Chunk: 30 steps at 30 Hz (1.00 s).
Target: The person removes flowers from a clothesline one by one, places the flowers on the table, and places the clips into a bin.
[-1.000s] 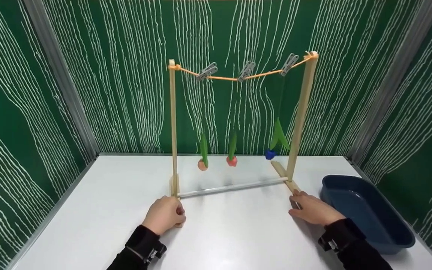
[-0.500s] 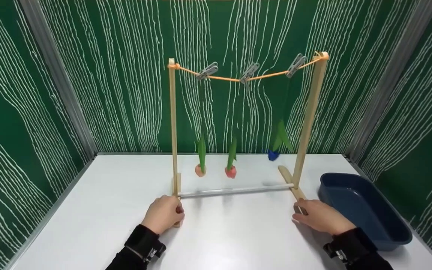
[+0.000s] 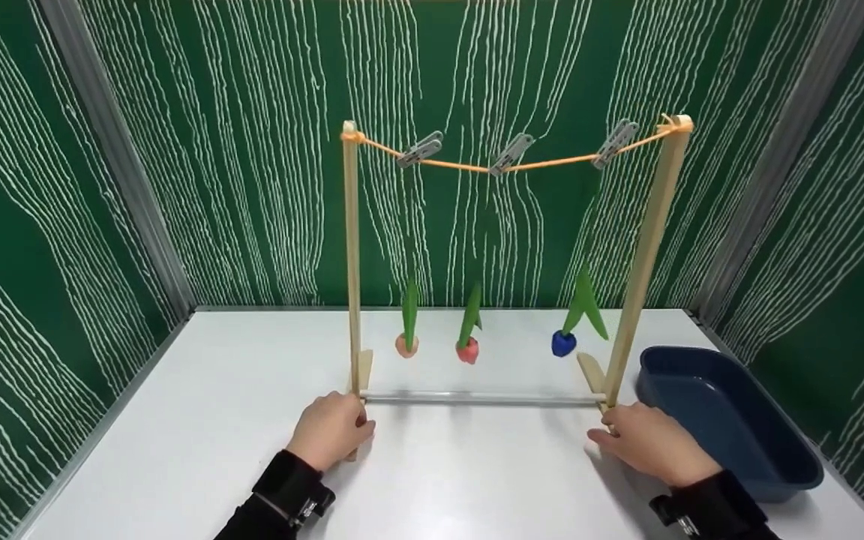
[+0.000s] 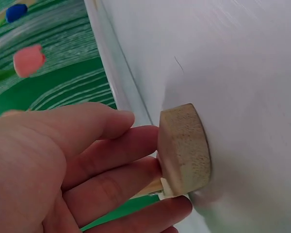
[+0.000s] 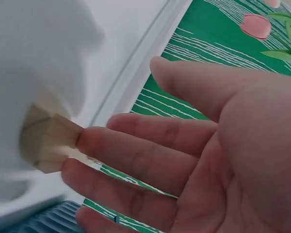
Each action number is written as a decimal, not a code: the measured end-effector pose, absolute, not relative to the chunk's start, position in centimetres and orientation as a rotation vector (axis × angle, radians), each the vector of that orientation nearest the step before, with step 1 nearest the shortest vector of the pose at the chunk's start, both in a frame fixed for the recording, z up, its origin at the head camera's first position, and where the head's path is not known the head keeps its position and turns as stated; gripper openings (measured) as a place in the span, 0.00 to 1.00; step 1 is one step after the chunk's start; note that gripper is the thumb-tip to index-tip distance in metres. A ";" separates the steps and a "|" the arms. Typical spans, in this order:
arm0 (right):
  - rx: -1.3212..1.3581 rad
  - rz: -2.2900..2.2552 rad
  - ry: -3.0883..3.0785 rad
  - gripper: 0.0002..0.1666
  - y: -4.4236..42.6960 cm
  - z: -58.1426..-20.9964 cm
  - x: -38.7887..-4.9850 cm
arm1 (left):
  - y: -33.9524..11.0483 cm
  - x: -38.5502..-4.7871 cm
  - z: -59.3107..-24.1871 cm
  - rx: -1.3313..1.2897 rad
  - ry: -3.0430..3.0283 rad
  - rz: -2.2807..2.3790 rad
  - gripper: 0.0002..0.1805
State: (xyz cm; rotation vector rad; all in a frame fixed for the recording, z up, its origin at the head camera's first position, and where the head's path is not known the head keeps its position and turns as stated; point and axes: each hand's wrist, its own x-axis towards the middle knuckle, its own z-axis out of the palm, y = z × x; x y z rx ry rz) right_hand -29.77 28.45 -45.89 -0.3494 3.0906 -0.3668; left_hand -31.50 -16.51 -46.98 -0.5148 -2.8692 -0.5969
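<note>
A wooden frame stands on the table, with a left upright [image 3: 352, 262], a right upright [image 3: 649, 262] and a pale crossbar [image 3: 477, 398]. Three grey clothespins [image 3: 511, 154] on its orange cord [image 3: 552, 162] hold hanging artificial tulips: a peach tulip [image 3: 406, 346], a pink tulip [image 3: 467, 351] and a blue tulip [image 3: 563, 343]. My left hand [image 3: 329, 430] touches the left wooden foot [image 4: 182, 150] with its fingertips, thumb apart from it. The fingertips of my right hand [image 3: 653, 441] meet the right wooden foot [image 5: 51, 138]; those fingers are nearly straight and the thumb stands off.
A dark blue tub [image 3: 732, 420] sits at the right, close beside my right hand. The white table [image 3: 252, 375] ends at green walls [image 3: 267, 187] with wavy white lines. Grey metal posts [image 3: 113, 150] mark the corners.
The frame's right side has come nearer and to the right along with my right hand, so the crossbar now lies level across the view. The tulips have swung. My left hand has barely moved.
</note>
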 end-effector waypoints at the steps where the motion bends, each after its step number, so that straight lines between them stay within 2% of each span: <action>1: -0.328 -0.359 3.088 0.13 28.4 -45.9 -29.7 | -16.5 -31.4 -46.9 -0.518 -2.869 -0.591 0.17; 16: -0.265 -0.274 3.092 0.19 28.2 -45.3 -29.3 | -15.9 -30.9 -46.6 -0.518 -2.820 -0.481 0.22; 30: -0.305 -0.245 3.093 0.21 28.5 -45.2 -29.3 | -16.6 -30.9 -46.1 -0.555 -2.873 -0.513 0.22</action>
